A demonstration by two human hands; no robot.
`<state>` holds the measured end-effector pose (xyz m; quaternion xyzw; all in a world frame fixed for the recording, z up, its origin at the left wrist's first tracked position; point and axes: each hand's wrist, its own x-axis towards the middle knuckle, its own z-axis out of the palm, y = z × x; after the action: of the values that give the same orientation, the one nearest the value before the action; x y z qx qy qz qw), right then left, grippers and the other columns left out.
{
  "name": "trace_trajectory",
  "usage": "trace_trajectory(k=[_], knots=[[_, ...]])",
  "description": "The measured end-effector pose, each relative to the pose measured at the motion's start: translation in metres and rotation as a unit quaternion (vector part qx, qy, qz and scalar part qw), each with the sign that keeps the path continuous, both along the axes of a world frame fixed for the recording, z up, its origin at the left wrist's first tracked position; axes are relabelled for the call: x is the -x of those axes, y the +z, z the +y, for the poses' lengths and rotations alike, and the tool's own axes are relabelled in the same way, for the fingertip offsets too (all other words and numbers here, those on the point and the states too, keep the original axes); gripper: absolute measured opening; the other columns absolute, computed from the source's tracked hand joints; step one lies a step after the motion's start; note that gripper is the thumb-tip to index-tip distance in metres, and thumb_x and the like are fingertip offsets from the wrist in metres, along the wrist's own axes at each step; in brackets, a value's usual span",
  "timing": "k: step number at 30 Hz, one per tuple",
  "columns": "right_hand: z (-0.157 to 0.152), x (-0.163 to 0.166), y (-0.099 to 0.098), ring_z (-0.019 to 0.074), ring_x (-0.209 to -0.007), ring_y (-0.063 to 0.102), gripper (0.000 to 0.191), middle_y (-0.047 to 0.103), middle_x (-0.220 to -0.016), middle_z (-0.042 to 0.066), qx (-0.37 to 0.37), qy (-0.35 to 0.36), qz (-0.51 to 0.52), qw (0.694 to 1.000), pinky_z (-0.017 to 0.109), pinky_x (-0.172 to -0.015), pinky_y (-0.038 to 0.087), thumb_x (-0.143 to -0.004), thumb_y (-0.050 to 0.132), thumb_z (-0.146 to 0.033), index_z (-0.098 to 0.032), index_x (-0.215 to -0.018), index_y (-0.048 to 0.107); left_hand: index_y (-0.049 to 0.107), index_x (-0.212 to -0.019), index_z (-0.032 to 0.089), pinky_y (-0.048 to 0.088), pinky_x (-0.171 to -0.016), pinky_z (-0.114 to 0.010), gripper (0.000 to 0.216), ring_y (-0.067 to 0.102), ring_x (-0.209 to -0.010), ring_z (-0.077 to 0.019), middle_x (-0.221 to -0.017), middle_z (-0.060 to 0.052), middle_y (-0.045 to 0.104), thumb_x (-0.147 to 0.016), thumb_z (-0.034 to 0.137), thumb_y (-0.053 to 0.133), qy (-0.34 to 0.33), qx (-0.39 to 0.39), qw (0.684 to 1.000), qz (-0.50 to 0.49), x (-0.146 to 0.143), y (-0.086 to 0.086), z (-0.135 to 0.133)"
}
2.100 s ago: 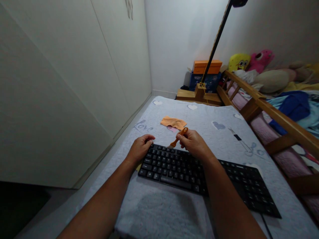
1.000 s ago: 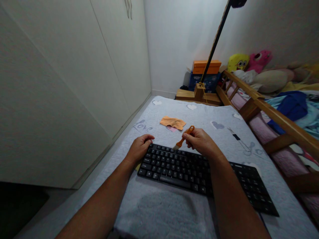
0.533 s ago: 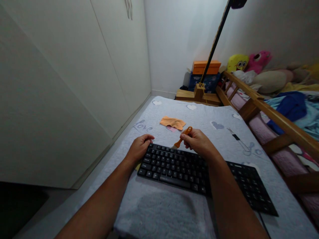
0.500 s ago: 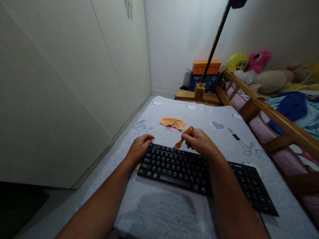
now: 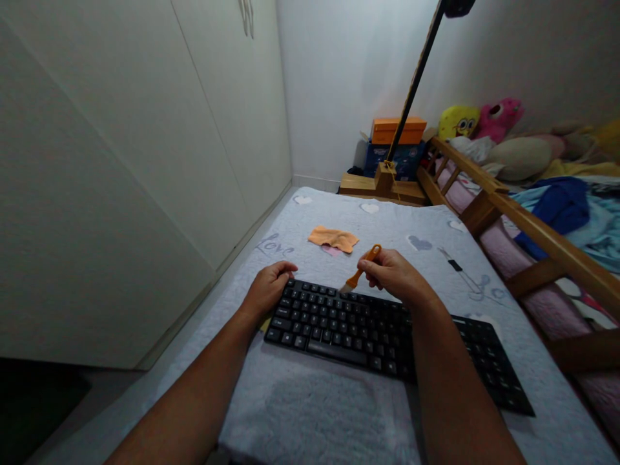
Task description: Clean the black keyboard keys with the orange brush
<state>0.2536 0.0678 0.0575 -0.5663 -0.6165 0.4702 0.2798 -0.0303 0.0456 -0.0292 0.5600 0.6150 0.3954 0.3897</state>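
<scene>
A black keyboard [image 5: 334, 323] lies slantwise on a light blue bedspread with hearts and lettering. My left hand [image 5: 268, 287] grips its upper left corner, thumb and fingers curled at the edge. In my right hand [image 5: 390, 271] is a small brush [image 5: 361, 271] with an orange handle, pinched between thumb and fingers. The pale bristles point down and left, at the top row of keys. My right forearm passes over the keyboard and hides part of its right half. Beyond the keyboard lies an orange cloth [image 5: 334, 237], with a bit of pink under its front edge.
A thin metal tool with a black grip [image 5: 455, 265] lies to the right on the bedspread [image 5: 300, 400]. A wooden bed rail [image 5: 533, 226] runs along the right, a white wardrobe [image 5: 145, 161] along the left. Boxes [image 5: 398, 131] and a black pole [image 5: 416, 81] stand at the back.
My right hand and the brush have shifted slightly right along the top row of keys, the brush leaning more. My left hand stays at the keyboard's corner. The view has shifted slightly.
</scene>
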Motion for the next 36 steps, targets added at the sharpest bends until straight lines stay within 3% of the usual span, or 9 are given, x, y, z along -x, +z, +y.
trace_trajectory(k=[5, 13, 21, 28, 36], knots=[[0.000, -0.016, 0.006, 0.0098, -0.045, 0.052, 0.017, 0.061, -0.052, -0.001, -0.011, -0.002, -0.010, 1.000, 0.021, -0.043, 0.036, -0.085, 0.065, -0.027, -0.017, -0.071, 0.066, 0.074, -0.102, 0.019, 0.049, -0.072, -0.032, 0.033, 0.065, -0.078, -0.0214, -0.088, -0.004, 0.072, -0.080, 0.031, 0.053, -0.003, -0.007, 1.000, 0.012, 0.001, 0.000, 0.001], [-0.003, -0.006, -0.002, 0.0098, -0.045, 0.052, 0.015, 0.060, -0.051, -0.003, -0.009, -0.013, 0.004, 1.000, 0.021, -0.042, 0.037, -0.085, 0.065, -0.026, -0.017, -0.073, 0.064, 0.074, -0.100, 0.018, 0.049, -0.073, -0.033, 0.033, 0.066, -0.078, -0.0220, -0.086, -0.004, 0.072, -0.080, 0.032, 0.052, -0.008, -0.007, 1.000, 0.027, -0.001, 0.008, -0.001], [-0.018, -0.038, 0.004, 0.0114, -0.046, 0.053, 0.018, 0.062, -0.054, -0.001, -0.042, -0.050, -0.031, 0.997, 0.023, -0.045, 0.040, -0.083, 0.065, -0.033, -0.017, -0.074, 0.067, 0.075, -0.101, 0.019, 0.049, -0.075, -0.034, 0.033, 0.067, -0.080, -0.0229, -0.086, -0.004, 0.073, -0.080, 0.033, 0.053, -0.005, -0.011, 0.999, 0.030, -0.001, 0.005, -0.001], [-0.033, -0.031, -0.015, 0.0137, -0.052, 0.055, 0.037, 0.061, -0.060, 0.000, -0.098, -0.099, 0.037, 0.990, 0.026, -0.050, 0.041, -0.078, 0.066, -0.053, -0.017, -0.084, 0.067, 0.076, -0.100, 0.019, 0.050, -0.076, -0.034, 0.032, 0.067, -0.080, -0.0233, -0.085, -0.004, 0.073, -0.081, 0.033, 0.053, -0.003, -0.016, 0.999, 0.030, -0.002, 0.005, -0.001], [-0.037, -0.028, -0.027, 0.0159, -0.055, 0.058, 0.033, 0.062, -0.063, 0.001, -0.132, -0.128, -0.015, 0.983, 0.029, -0.056, 0.044, -0.084, 0.059, -0.052, -0.019, -0.082, 0.064, 0.076, -0.100, 0.020, 0.049, -0.077, -0.034, 0.032, 0.067, -0.081, -0.0235, -0.085, -0.004, 0.072, -0.081, 0.033, 0.053, -0.002, -0.020, 0.999, 0.040, -0.003, 0.006, -0.001]])
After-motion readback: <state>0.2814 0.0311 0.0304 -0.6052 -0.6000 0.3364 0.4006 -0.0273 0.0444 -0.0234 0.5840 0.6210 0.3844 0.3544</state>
